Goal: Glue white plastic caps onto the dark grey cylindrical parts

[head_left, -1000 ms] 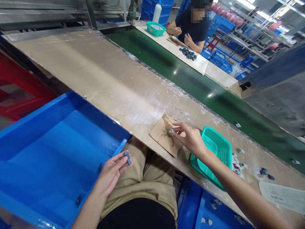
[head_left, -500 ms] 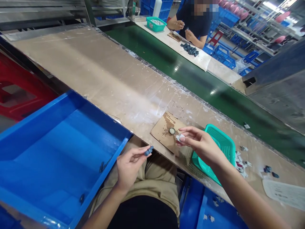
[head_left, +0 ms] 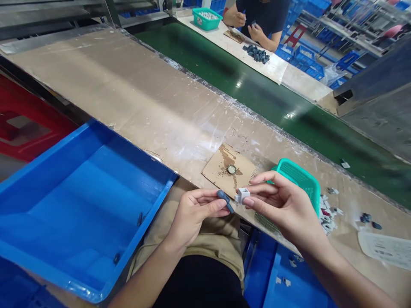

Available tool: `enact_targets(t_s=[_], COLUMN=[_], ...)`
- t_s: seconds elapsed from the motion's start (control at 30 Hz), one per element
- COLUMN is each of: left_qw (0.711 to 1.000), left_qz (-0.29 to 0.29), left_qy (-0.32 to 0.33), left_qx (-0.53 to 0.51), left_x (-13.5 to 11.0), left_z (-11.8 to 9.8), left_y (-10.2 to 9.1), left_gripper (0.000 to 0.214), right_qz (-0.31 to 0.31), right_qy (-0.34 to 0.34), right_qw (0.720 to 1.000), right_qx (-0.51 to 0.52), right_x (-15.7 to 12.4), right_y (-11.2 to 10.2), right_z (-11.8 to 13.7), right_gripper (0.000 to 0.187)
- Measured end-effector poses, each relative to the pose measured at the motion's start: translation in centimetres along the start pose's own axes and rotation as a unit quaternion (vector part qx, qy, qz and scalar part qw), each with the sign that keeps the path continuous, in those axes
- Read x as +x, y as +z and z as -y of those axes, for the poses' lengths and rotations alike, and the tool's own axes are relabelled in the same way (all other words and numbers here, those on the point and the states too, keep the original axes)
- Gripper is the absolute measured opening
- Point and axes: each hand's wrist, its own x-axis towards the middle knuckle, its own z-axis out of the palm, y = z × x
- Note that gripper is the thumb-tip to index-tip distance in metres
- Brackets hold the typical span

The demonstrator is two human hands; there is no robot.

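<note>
Between the thumb and fingers of my left hand (head_left: 195,211) is a small dark blue-grey plastic part (head_left: 225,201), tilted. My right hand (head_left: 282,199) pinches a small white plastic part (head_left: 243,196) with a square opening. The two parts are close together above the table's front edge; I see a narrow gap between them. Just behind them lies a cardboard piece (head_left: 213,167) with brown wet stains, and a small round cap with a pale centre (head_left: 231,170) sits on it. A green basket (head_left: 313,184) stands behind my right hand, partly hidden by it.
A blue bin (head_left: 64,205) at left holds a few dark parts. White parts (head_left: 327,220) lie right of the basket, near dark pieces (head_left: 366,217) and a printed sheet (head_left: 385,248). Beyond the green conveyor belt (head_left: 205,72), a co-worker (head_left: 261,21) handles small parts.
My left hand has moved right and slightly up with the dark part, bringing it near the white part. My right hand has lowered a little, and the white part is turned differently.
</note>
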Motion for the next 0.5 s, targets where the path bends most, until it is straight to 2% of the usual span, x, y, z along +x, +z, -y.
enact_targets(t_s=[0.1, 0.2, 0.37, 0.5], left_qw=[1.000, 0.999, 0.993, 0.983], left_qz=[0.014, 0.021, 0.038, 0.051], left_qy=[-0.028, -0.028, -0.008, 0.011], left_qx=[0.001, 0.017, 0.112, 0.178], left_x=[-0.2, -0.4, -0.6, -0.6], left_z=[-0.1, -0.2, -1.1, -1.8], left_y=[0.0, 0.1, 0.1, 0.0], left_gripper=[0.019, 0.016, 0.017, 0.016], right_qz=[0.009, 0.024, 0.053, 0.079], right_qy=[-0.013, -0.017, -0.018, 0.011], right_qw=[0.999, 0.998, 0.995, 0.994], right_qx=[-0.031, -0.055, -0.082, -0.068], right_x=[0.0, -0.1, 0.1, 0.6], right_y=[0.3, 0.5, 0.3, 0.1], right_z=[0.3, 0.4, 0.3, -0.1], right_gripper=[0.031, 0.030, 0.032, 0.031])
